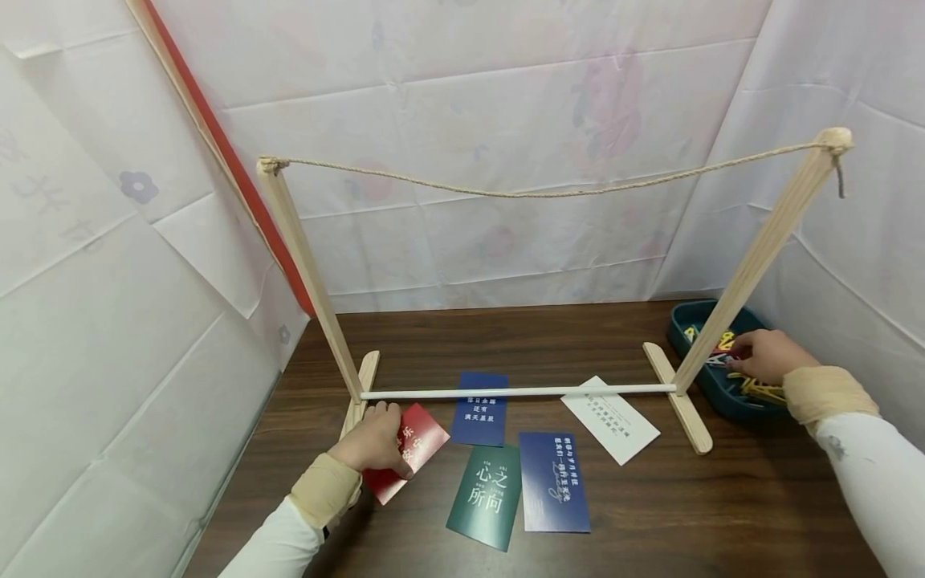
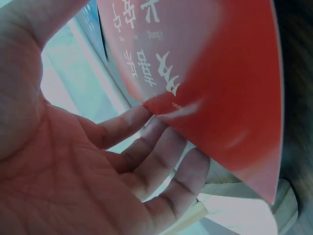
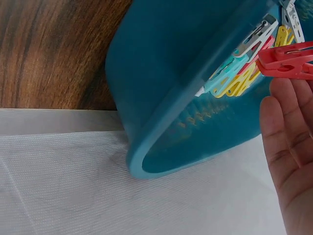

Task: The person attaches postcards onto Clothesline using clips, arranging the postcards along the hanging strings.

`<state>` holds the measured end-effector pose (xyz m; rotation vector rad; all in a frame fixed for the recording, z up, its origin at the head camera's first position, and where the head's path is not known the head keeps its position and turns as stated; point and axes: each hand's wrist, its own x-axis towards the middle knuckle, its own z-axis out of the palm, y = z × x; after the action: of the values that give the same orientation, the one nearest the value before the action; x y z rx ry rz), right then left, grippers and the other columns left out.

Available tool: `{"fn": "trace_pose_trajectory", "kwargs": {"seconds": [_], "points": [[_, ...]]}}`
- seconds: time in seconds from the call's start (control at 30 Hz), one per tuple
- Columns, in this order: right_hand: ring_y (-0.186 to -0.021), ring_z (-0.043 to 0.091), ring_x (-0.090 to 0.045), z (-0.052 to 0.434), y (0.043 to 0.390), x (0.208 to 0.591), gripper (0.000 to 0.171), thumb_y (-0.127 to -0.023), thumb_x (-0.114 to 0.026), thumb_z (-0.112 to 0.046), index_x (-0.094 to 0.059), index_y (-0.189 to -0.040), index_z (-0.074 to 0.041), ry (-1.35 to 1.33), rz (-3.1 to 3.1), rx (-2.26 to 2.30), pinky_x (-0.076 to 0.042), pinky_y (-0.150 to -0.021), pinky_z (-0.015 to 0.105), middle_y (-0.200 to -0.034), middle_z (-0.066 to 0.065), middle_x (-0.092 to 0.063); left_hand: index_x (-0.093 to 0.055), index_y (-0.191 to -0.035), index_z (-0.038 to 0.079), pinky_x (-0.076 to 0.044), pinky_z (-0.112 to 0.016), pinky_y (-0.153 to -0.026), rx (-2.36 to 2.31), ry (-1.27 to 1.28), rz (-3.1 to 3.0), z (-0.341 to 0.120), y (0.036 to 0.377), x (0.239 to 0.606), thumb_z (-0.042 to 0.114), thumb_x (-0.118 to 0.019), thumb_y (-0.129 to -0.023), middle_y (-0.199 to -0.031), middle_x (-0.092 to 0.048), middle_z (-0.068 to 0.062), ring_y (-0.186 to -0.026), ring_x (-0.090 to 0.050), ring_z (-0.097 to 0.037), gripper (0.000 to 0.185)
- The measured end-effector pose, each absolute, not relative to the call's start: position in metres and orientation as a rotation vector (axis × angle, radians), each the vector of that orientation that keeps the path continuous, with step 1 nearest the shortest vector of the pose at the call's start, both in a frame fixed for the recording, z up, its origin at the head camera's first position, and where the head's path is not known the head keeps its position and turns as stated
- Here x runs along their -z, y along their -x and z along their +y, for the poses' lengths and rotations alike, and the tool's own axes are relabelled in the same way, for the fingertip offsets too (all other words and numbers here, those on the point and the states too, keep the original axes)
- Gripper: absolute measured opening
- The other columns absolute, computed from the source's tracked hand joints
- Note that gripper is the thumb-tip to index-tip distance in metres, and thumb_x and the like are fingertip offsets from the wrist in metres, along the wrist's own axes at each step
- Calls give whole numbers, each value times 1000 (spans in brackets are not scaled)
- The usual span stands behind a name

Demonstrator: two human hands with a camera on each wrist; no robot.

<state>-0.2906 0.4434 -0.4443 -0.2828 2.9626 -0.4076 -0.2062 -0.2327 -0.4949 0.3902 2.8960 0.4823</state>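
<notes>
The left hand (image 1: 374,441) pinches a red card (image 1: 408,449) at the near left of the wooden table (image 1: 723,498). At the far right, the right hand (image 1: 769,356) holds a red clothespin (image 3: 286,61) over a teal tray (image 3: 166,88) of pegs. 4 more cards lie between them.

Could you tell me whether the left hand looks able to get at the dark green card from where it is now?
Probably yes. The left hand is holding the red card, and the dark green card lies flat on the table just to its right, with nothing in between; the hand is occupied, though.
</notes>
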Motion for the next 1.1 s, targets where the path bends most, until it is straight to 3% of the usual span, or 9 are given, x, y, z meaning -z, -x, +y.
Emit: {"fn": "trace_pose_trajectory", "kwargs": {"seconds": [0.13,0.37,0.83,1.1], "points": [[-73,22,-64,444,289,441,29,-96,-75,-14,-73,-106,14,292,2972,426,-54,-64,38,-85,13,-75,-56,-103,1,-56,-51,-87,-494,-328,2865,-229,205,486,24,-109,-51,-94,-55,-11,-91,-57,-30,77],[-74,21,-64,442,286,437,30,-97,-75,-14,-72,-108,14,314,3005,490,-53,-64,36,-86,13,-74,-59,-99,5,-56,-43,-75,-530,-285,2864,-237,214,494,21,-106,-59,-93,-56,-8,-83,-56,-23,63],[-76,23,-68,436,279,427,34,-99,-78,-16,-70,-109,16,313,3089,557,-55,-64,37,-87,16,-75,-62,-120,-5,-61,-39,-71,-668,-216,2883,-234,216,479,3,-91,-78,-90,-68,-8,-79,-66,-20,51],[-77,25,-69,431,275,423,38,-100,-79,-17,-70,-113,17,287,3121,612,-55,-64,37,-90,20,-76,-67,-116,-3,-60,-38,-69,-715,-232,2912,-233,215,476,2,-82,-85,-90,-70,-8,-77,-66,-18,36]]}}
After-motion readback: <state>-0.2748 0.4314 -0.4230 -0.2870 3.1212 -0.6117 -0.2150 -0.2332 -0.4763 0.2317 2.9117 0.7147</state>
